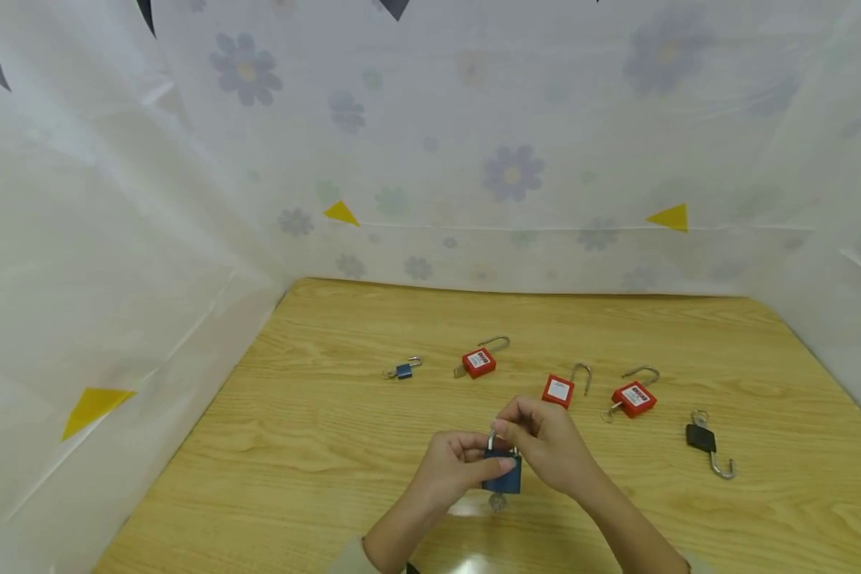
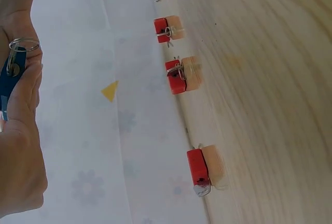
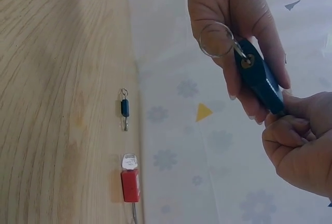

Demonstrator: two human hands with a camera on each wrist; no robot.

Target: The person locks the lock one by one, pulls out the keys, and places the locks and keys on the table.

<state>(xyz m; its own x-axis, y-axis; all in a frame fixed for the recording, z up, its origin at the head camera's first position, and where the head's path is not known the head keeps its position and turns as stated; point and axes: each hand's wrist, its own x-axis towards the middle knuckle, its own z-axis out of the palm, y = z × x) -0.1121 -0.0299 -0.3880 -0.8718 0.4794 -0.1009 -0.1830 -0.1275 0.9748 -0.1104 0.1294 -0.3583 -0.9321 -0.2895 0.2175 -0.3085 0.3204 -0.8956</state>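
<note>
Over the near middle of the table, my left hand (image 1: 445, 469) grips the body of a blue padlock (image 1: 502, 483), its thumb lying across the front face. The fingers of my right hand (image 1: 551, 446) pinch the steel shackle at the top, hiding part of it. A key sits in the keyhole underneath, with a ring (image 3: 215, 40) hanging from it in the right wrist view. That view also shows the padlock's underside tilted, between the left thumb and fingers. In the left wrist view the padlock (image 2: 11, 81) is partly cut off at the edge.
A small blue padlock (image 1: 404, 371) lies at the left on the wooden table (image 1: 294, 462). Red padlocks (image 1: 480, 363) with raised shackles lie beyond my hands. A black padlock (image 1: 701, 438) lies at the right, its shackle out. White flowered sheeting (image 1: 430, 183) encloses the table.
</note>
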